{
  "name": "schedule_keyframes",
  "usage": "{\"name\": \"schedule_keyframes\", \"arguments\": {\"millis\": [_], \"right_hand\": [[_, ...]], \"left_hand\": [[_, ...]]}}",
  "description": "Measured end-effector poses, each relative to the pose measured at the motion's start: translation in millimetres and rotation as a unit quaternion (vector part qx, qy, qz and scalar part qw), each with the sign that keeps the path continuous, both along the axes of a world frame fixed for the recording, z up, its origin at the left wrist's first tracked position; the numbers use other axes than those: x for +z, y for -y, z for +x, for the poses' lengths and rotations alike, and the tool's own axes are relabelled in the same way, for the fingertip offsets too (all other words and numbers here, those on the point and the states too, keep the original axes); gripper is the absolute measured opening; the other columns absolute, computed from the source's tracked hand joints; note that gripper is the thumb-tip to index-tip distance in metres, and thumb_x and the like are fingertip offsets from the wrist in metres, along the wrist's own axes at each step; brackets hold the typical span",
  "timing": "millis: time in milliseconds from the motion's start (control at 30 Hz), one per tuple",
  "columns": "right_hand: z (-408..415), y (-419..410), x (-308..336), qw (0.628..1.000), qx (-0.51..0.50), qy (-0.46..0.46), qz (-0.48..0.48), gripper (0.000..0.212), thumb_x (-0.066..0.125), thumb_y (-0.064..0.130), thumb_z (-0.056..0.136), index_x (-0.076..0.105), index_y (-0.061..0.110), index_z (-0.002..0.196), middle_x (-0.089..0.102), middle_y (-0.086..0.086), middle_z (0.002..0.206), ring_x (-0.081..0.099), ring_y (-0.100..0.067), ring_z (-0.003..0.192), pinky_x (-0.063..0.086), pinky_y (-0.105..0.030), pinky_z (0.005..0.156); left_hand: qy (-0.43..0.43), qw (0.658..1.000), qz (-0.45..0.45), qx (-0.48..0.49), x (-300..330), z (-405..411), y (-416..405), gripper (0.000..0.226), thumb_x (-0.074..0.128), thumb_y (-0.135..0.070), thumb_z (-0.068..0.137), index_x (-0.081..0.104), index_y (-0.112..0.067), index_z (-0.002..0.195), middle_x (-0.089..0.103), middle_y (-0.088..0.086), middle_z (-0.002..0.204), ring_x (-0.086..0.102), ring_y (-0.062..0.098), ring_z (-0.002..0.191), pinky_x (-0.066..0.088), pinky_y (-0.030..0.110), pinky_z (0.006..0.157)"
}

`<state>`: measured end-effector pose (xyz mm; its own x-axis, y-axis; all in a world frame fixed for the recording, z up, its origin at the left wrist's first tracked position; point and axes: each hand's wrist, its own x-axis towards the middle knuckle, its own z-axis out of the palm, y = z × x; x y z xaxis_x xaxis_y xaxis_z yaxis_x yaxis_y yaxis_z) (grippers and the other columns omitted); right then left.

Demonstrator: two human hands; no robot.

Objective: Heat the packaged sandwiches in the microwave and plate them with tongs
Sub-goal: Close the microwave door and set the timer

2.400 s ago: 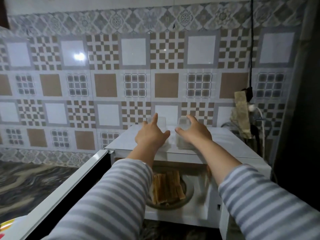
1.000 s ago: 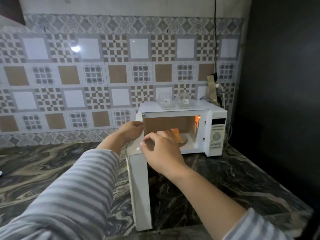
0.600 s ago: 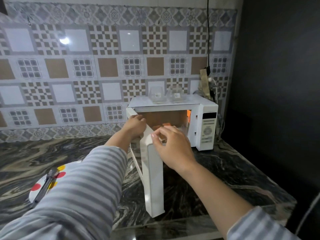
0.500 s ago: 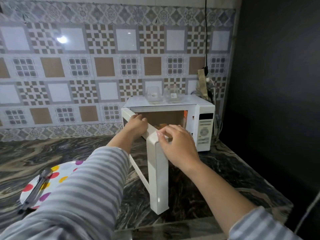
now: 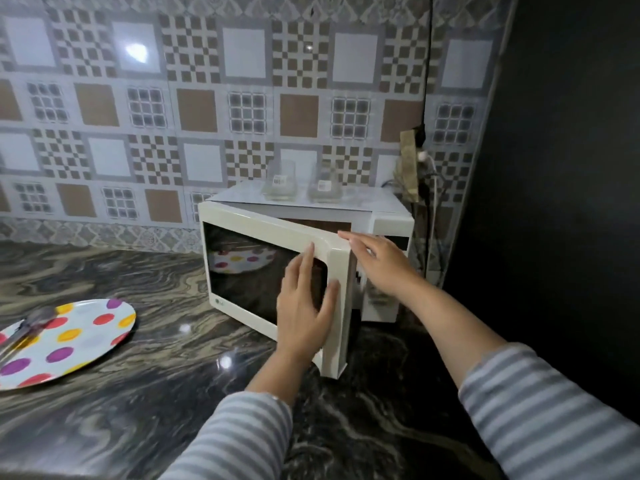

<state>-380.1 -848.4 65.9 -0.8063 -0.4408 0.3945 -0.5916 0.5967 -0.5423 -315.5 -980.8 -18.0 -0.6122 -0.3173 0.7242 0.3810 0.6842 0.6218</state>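
Note:
The white microwave (image 5: 388,209) stands at the back of the marble counter, its door (image 5: 263,244) swung most of the way towards the body. My left hand (image 5: 306,306) presses flat on the door's dark window with straight fingers. My right hand (image 5: 377,263) rests with straight fingers on the door's top right corner. The sandwiches inside are hidden behind the door. A polka-dot plate (image 5: 79,334) lies on the counter at the left, with metal tongs (image 5: 24,332) resting on it.
Two clear empty containers (image 5: 282,180) (image 5: 325,183) stand on top of the microwave. A black cable and a plug (image 5: 420,157) hang at the wall to its right. A dark wall (image 5: 561,202) closes off the right side. The tiled wall runs behind.
The microwave door has swung from wide open to nearly shut. My left hand moved from the door's top edge to its front window; my right hand stayed at the corner.

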Motion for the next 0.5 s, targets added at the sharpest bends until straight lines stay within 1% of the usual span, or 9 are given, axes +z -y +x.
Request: {"name": "schedule_keyframes", "arguments": {"millis": [67,100,133,167,200,267,333,433,500], "right_hand": [[-25,-9,0,1.000,-0.013,-0.016,0.021,0.061,0.012,0.071,0.085,0.043,0.052,0.134,0.038,0.007,0.151,0.020,-0.021,0.145,0.016,-0.053,0.116],[-36,-13,3,0.999,-0.022,-0.024,0.022,0.066,0.010,0.073,0.083,0.043,0.051,0.135,0.034,0.005,0.154,0.016,-0.023,0.147,0.013,-0.052,0.117],[-46,-16,6,0.999,-0.035,-0.029,0.026,0.062,0.012,0.070,0.087,0.042,0.049,0.137,0.029,0.003,0.156,0.012,-0.024,0.148,0.010,-0.052,0.118],[-56,-20,9,0.997,-0.050,-0.035,0.039,0.053,0.017,0.061,0.094,0.039,0.046,0.140,0.023,0.002,0.158,0.007,-0.025,0.148,0.006,-0.051,0.119],[-65,-24,11,0.995,-0.067,-0.044,0.055,0.046,0.020,0.052,0.100,0.035,0.045,0.142,0.018,0.000,0.160,0.002,-0.025,0.148,0.003,-0.051,0.118],[-85,-32,16,0.990,-0.087,-0.061,0.092,0.043,0.021,0.044,0.103,0.028,0.046,0.145,0.010,0.000,0.161,-0.004,-0.025,0.148,-0.005,-0.054,0.117],[-106,-38,16,0.985,-0.093,-0.068,0.131,0.045,0.019,0.043,0.103,0.021,0.045,0.147,0.006,-0.001,0.162,-0.007,-0.026,0.148,-0.008,-0.053,0.116],[-129,-44,9,0.976,-0.103,-0.093,0.168,0.047,0.020,0.042,0.103,0.017,0.040,0.150,0.009,-0.002,0.162,-0.003,-0.026,0.149,-0.004,-0.050,0.119],[-139,-48,-1,0.970,-0.100,-0.140,0.171,0.048,0.027,0.040,0.103,0.019,0.036,0.150,0.015,-0.003,0.160,0.004,-0.028,0.148,0.002,-0.048,0.119]], "left_hand": [[0.000,0.999,-0.035,-0.027,-18,-13,-19,0.076,0.051,-0.039,0.095,0.000,-0.039,0.152,0.038,-0.005,0.130,0.045,0.009,0.121,0.042,0.027,0.098],[0.008,0.998,-0.047,-0.039,-23,-21,-25,0.081,0.051,-0.034,0.096,-0.008,-0.045,0.149,0.039,-0.005,0.121,0.052,0.013,0.109,0.046,0.029,0.092],[0.017,0.997,-0.061,-0.045,-26,-29,-29,0.083,0.051,-0.029,0.096,-0.013,-0.051,0.145,0.040,-0.005,0.115,0.055,0.015,0.096,0.049,0.032,0.084],[0.028,0.996,-0.077,-0.047,-28,-38,-31,0.085,0.050,-0.024,0.097,-0.014,-0.055,0.143,0.040,-0.005,0.110,0.054,0.016,0.084,0.050,0.035,0.077],[0.039,0.994,-0.091,-0.052,-29,-48,-33,0.085,0.050,-0.020,0.097,-0.013,-0.057,0.142,0.041,-0.004,0.107,0.052,0.017,0.077,0.050,0.039,0.073],[0.057,0.991,-0.103,-0.068,-29,-65,-38,0.089,0.051,-0.012,0.095,-0.009,-0.058,0.143,0.041,-0.002,0.106,0.051,0.019,0.076,0.049,0.039,0.072],[0.050,0.991,-0.101,-0.066,-30,-80,-41,0.094,0.053,-0.008,0.094,-0.009,-0.061,0.140,0.041,-0.003,0.106,0.052,0.016,0.080,0.046,0.031,0.071],[0.049,0.993,-0.101,-0.047,-31,-99,-41,0.098,0.059,-0.009,0.092,-0.008,-0.063,0.139,0.051,-0.001,0.110,0.055,0.018,0.086,0.044,0.026,0.071],[0.059,0.989,-0.126,-0.042,-30,-109,-37,0.105,0.067,-0.011,0.087,-0.009,-0.060,0.140,0.054,-0.005,0.106,0.052,0.014,0.079,0.041,0.023,0.069]]}}
